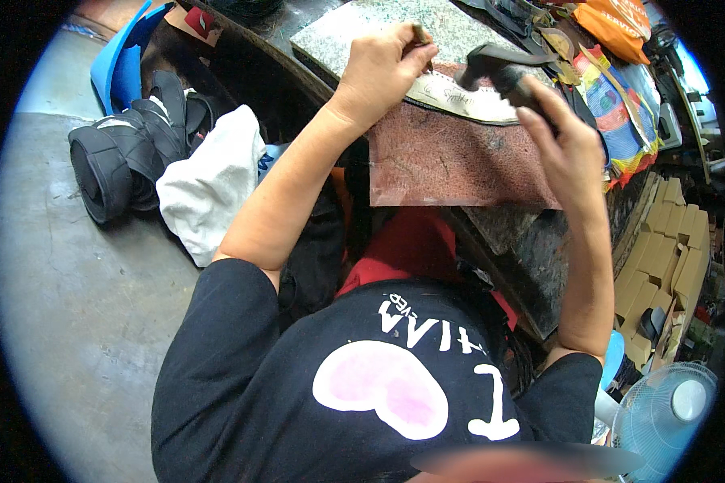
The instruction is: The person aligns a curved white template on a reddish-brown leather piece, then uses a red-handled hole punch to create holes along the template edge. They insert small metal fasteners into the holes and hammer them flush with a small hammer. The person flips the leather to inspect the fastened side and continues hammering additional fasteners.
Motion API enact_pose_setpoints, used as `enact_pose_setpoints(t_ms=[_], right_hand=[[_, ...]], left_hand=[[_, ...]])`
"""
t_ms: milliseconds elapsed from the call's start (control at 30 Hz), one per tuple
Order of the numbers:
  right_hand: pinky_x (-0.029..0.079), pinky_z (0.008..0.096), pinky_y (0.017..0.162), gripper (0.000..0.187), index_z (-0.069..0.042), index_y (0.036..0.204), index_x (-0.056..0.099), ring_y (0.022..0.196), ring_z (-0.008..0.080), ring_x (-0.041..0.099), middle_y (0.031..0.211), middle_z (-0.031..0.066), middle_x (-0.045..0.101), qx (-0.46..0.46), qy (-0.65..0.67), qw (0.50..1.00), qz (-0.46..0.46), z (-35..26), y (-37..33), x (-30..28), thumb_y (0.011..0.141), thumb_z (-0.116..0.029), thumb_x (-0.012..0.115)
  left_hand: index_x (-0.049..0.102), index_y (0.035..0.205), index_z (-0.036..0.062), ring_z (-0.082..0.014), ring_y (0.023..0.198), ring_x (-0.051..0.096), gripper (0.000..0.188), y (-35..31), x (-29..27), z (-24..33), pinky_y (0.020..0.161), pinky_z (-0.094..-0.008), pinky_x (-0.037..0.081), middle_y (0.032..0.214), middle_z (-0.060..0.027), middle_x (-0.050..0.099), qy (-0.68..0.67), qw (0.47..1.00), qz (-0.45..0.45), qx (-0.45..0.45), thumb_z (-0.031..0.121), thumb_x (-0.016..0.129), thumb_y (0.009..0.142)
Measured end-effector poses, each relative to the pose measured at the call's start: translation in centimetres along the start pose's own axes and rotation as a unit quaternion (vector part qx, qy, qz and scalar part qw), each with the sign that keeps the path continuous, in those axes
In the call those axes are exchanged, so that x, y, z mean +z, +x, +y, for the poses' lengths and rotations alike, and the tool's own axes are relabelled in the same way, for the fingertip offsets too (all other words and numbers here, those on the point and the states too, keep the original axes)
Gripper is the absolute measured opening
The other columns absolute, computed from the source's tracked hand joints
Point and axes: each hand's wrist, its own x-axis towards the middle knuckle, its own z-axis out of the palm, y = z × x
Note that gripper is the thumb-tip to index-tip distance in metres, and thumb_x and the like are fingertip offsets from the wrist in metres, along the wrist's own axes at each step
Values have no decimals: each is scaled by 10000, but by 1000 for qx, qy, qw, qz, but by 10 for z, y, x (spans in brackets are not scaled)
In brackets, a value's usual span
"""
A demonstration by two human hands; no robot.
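Note:
My left hand (385, 68) is closed, pinching a short brownish punch-like tool (420, 34) upright. The tool's lower end points down at a white, curved, dark-edged piece (467, 98) with handwriting on it. My right hand (565, 137) is wrapped round the handle of a dark hammer (503, 66). The hammer's head is over the white piece, to the right of my left hand, and apart from the tool. Beneath the white piece are a speckled grey slab (330, 42) and a worn reddish board (451, 161).
Black shoe-like items (125, 153) and a white cloth (213, 181) lie at left, near a blue curved sheet (125, 60). At right are a colourful bag (608, 105), an orange bag (615, 24), cardboard boxes (660, 258) and a fan (669, 414).

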Motion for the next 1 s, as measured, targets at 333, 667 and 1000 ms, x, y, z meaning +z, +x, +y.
enact_pose_setpoints(t_ms=[333,667,1000], right_hand=[[527,351,781,358,-187,1287,619,957,300,668,1063,137,692,28,15,999,11,-22,6,-15,954,-316,642],[562,430,748,422,-253,1339,611,897,351,705,1027,143,722,26,-93,995,-6,14,-25,15,941,-389,639],[560,445,728,422,-261,1333,609,860,365,703,969,162,719,34,-105,994,-15,10,-23,13,937,-402,638]], left_hand=[[679,957,19,-314,706,700,161,-3,4,18,618,-356,543,795,-167,693,140,978,29,149,171,697,904],[690,969,-24,-142,709,725,168,-5,6,2,616,-258,589,757,-115,722,-189,974,59,-110,141,658,960],[692,986,-43,-137,740,728,157,-6,7,-5,657,-244,598,841,-109,733,-222,970,49,-86,108,658,955]])
